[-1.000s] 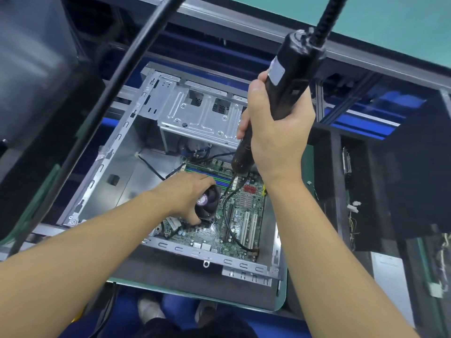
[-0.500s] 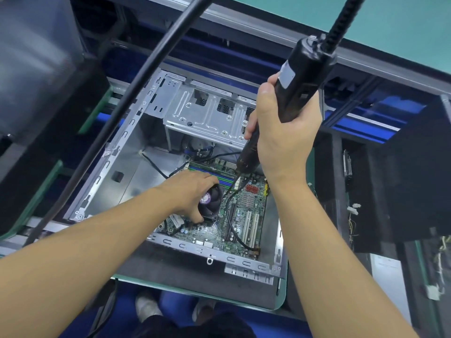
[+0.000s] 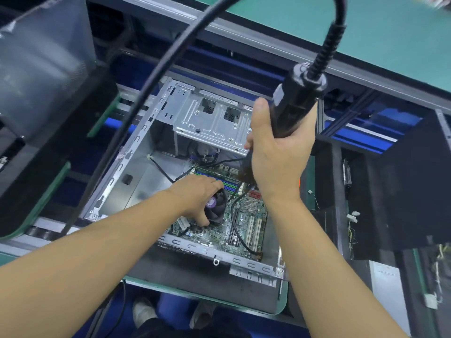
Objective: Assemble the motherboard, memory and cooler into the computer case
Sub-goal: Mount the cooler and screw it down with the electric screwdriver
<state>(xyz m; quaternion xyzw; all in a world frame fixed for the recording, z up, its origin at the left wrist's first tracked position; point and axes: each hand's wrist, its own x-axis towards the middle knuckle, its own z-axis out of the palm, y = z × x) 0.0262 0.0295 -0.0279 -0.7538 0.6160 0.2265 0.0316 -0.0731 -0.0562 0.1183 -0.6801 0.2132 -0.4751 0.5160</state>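
Observation:
An open metal computer case (image 3: 136, 172) lies on its side on a dark mat. The green motherboard (image 3: 249, 223) sits inside it, with memory sticks (image 3: 229, 182) along its far edge. My left hand (image 3: 197, 198) grips the black cooler fan (image 3: 217, 208) with its purple hub label, thumb curled at its near side. My right hand (image 3: 275, 152) holds a black electric screwdriver (image 3: 295, 103) upright, its lower end pointing down near the cooler's far right corner; the tip is hidden behind my hand.
The screwdriver's thick black cable (image 3: 156, 76) arcs overhead to the left across the case. A drive cage (image 3: 212, 120) fills the case's far end. A loose black wire (image 3: 234, 223) runs over the board. A dark panel (image 3: 400, 181) with cables stands to the right.
The screwdriver and my right hand sit slightly higher above the board than a second ago. My left hand stays on the cooler. The view has shifted a little.

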